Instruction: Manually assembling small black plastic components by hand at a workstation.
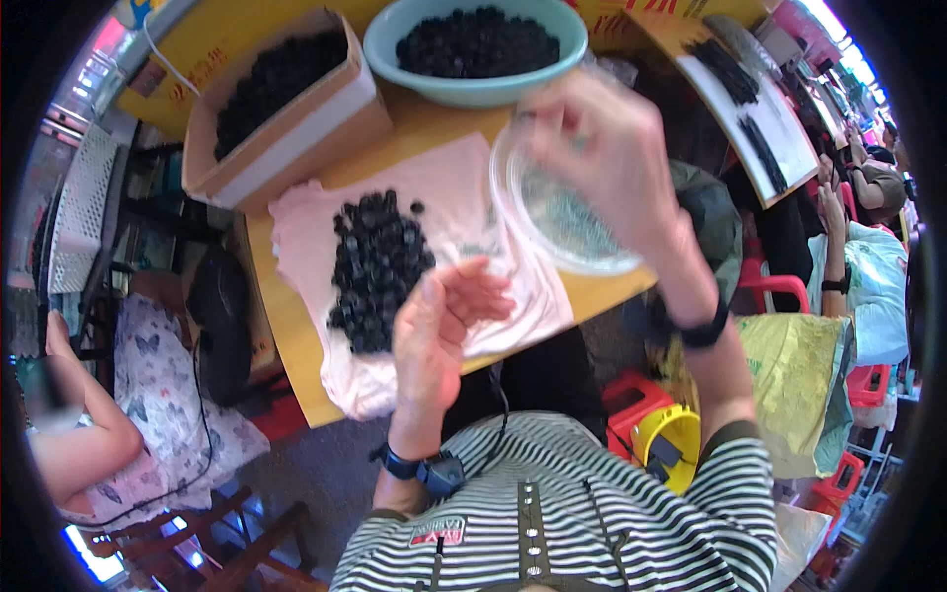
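My left hand [439, 331] hovers over the near edge of the pink cloth [459, 187], palm turned inward, fingers loosely curled and apart, with nothing visible in it. Just left of it lies a heap of small black plastic-looking pieces [380, 266] on the cloth. My right hand [607, 148] is raised above a round clear plastic tub [592, 261], its fingers bent and smeared by motion, so whether they hold anything cannot be made out. Inside the tub are many thin, shiny, silvery-green pieces [562, 212], too small to name; my right hand partly hides them.
A cardboard box [306, 133] of black pieces stands at the back left, beside a pale green basin [473, 89] of similar pieces. Dark strips [760, 153] lie on another table at right. Other people sit on both sides. A yellow container [666, 444] is by my right side.
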### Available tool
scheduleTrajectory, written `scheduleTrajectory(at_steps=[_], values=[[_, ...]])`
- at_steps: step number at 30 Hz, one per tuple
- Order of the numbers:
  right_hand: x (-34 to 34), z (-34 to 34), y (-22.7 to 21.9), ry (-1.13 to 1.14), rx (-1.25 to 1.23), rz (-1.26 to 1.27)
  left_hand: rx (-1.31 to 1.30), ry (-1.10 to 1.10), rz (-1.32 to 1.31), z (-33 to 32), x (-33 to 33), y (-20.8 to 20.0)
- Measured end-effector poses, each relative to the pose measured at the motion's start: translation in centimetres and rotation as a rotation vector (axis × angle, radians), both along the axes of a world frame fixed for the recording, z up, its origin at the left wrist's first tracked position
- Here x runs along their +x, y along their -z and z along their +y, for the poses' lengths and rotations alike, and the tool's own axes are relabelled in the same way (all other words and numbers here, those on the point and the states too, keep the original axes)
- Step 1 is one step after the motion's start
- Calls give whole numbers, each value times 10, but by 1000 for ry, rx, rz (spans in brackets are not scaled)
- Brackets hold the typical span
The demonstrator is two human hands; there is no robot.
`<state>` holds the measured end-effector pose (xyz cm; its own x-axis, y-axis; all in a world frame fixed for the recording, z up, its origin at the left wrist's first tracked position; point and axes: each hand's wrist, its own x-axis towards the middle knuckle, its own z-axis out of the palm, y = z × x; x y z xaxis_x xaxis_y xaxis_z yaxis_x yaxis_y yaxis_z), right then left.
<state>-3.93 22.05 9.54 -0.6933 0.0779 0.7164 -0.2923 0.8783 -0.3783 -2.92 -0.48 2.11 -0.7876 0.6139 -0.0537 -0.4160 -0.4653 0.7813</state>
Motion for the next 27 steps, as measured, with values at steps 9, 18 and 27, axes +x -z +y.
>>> scheduleTrajectory(at_steps=[9, 18, 27], values=[[-26, -3, 6, -55, -149, -222, -345, -367, 197, -85, -8, 11], [38, -91, 70, -202, -268, -592, -844, -252, 316, -103, 19, 16], [35, -116, 98, -115, -463, -586, -915, -257, 687, -80, 20, 18]])
